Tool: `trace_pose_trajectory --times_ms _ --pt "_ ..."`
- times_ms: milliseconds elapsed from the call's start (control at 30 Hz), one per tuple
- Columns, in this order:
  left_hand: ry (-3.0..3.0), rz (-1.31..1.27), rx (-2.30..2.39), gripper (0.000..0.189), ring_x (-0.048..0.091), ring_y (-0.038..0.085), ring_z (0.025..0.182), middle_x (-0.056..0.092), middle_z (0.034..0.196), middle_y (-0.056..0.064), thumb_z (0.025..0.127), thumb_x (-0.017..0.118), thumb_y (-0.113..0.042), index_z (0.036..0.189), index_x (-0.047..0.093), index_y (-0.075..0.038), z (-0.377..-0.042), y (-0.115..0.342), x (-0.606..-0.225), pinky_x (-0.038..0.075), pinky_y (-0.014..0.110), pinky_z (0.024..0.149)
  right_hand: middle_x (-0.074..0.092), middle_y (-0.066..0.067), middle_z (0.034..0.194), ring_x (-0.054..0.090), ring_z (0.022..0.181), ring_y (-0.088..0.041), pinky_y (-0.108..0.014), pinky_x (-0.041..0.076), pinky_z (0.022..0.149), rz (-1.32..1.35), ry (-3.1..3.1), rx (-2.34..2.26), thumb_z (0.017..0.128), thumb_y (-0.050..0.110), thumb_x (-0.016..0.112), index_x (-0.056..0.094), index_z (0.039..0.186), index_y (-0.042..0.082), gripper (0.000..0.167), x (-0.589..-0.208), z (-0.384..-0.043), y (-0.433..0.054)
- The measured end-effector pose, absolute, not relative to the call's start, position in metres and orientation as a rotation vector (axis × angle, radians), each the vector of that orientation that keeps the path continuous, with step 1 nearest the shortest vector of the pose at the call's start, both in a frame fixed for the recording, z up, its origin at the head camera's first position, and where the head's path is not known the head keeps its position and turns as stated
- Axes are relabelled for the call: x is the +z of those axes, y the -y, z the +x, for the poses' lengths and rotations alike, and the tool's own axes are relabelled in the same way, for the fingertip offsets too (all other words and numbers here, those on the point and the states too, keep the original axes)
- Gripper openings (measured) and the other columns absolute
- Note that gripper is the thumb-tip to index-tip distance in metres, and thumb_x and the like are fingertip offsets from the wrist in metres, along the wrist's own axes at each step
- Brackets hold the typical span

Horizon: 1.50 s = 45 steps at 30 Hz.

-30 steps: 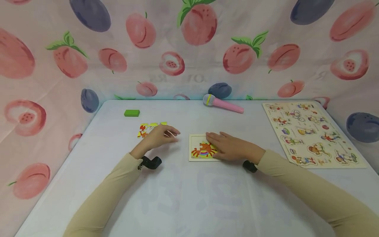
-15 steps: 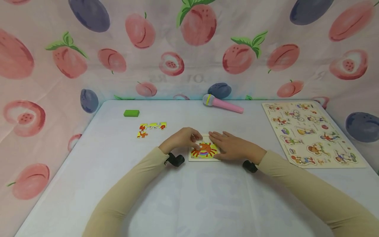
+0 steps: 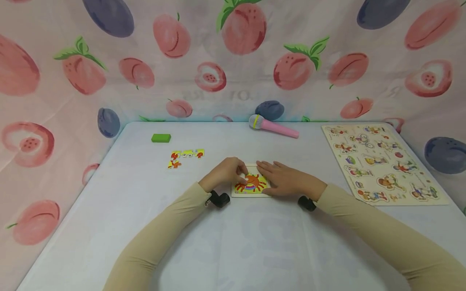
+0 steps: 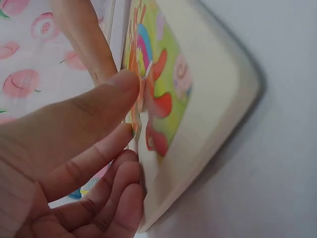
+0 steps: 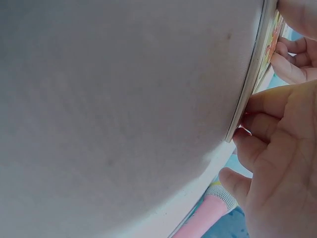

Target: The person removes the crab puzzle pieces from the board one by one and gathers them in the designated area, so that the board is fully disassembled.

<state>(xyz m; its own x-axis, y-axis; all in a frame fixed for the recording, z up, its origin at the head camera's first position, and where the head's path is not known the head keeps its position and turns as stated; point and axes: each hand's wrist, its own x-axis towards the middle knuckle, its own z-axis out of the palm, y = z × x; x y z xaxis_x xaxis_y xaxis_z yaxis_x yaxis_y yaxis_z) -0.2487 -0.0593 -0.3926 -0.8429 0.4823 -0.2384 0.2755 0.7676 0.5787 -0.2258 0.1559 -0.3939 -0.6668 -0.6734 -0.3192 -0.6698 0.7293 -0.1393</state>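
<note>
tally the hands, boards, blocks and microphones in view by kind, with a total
Hands: 2 (left hand, right hand)
Boards: 2 (small framed puzzle, large picture board)
Blocks: 1 (green block)
Microphones: 1 (pink-handled microphone)
Total: 6

The head camera looked forward and down over the desk (image 3: 233, 246) from its near side, the widest view, reaching the patterned cloth (image 3: 165, 91) behind. The left wrist camera, rolled sideways, faced the puzzle board (image 4: 213, 74) closely past the left fingers (image 4: 94, 109). The right wrist camera, also rolled, skimmed low beside the right fingers (image 5: 270, 101). All three shared the board; head and right wrist views shared the microphone (image 5: 205, 215).
</note>
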Motion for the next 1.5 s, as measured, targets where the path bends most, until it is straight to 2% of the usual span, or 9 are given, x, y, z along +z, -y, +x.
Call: trace_pose_trajectory --times_ms 167,667,1067,1300,1500 --pt "-2.594 0.558 0.783 0.023 0.053 0.015 0.084 0.064 0.091 0.004 0.076 0.079 -0.018 0.094 0.069 -0.007 -0.2467 0.0576 -0.3936 0.046 0.023 0.078 0.009 -0.009 0.159 0.012 0.147 -0.025 -0.049 0.016 0.117 -1.045 -2.584 -0.022 0.093 0.049 0.048 0.016 0.15 0.004 0.079 -0.3949 -0.2265 -0.156" --pt "-2.614 0.591 0.852 0.024 0.053 0.011 0.077 0.062 0.086 0.004 0.077 0.078 -0.016 0.093 0.064 -0.005 -0.241 0.0571 -0.3971 0.044 0.019 0.071 0.01 -0.011 0.159 0.012 0.146 -0.027 -0.051 0.015 0.116 -1.063 -2.583 -0.039 0.093 0.048 0.049 0.017 0.149 0.002 0.079 -0.3937 -0.2258 -0.1572" --pt "-2.602 0.6 0.875 0.023 0.051 0.011 0.076 0.06 0.083 0.003 0.076 0.078 -0.015 0.091 0.063 -0.006 -0.2416 0.0571 -0.3983 0.043 0.018 0.068 0.016 -0.012 0.157 0.017 0.145 -0.028 -0.052 0.018 0.115 -1.102 -2.605 -0.026 0.1 0.033 0.04 0.022 0.148 0.002 0.06 -0.3943 -0.2282 -0.1588" --pt "-2.585 0.602 0.895 0.023 0.051 0.012 0.077 0.06 0.085 0.003 0.077 0.077 -0.015 0.092 0.063 -0.006 -0.2422 0.0579 -0.3985 0.043 0.018 0.069 0.026 -0.014 0.154 0.025 0.142 -0.029 -0.053 0.025 0.112 -1.13 -2.65 -0.007 0.099 0.028 0.044 0.031 0.145 0.0 0.055 -0.3966 -0.231 -0.1567" --pt "-2.584 0.619 0.912 0.023 0.051 0.012 0.077 0.06 0.084 0.003 0.077 0.078 -0.015 0.092 0.063 -0.006 -0.2431 0.0599 -0.4008 0.043 0.018 0.068 0.026 -0.014 0.154 0.026 0.142 -0.029 -0.053 0.026 0.111 -1.13 -2.646 0.01 0.099 0.028 0.047 0.032 0.144 0.0 0.056 -0.3957 -0.2316 -0.1548"
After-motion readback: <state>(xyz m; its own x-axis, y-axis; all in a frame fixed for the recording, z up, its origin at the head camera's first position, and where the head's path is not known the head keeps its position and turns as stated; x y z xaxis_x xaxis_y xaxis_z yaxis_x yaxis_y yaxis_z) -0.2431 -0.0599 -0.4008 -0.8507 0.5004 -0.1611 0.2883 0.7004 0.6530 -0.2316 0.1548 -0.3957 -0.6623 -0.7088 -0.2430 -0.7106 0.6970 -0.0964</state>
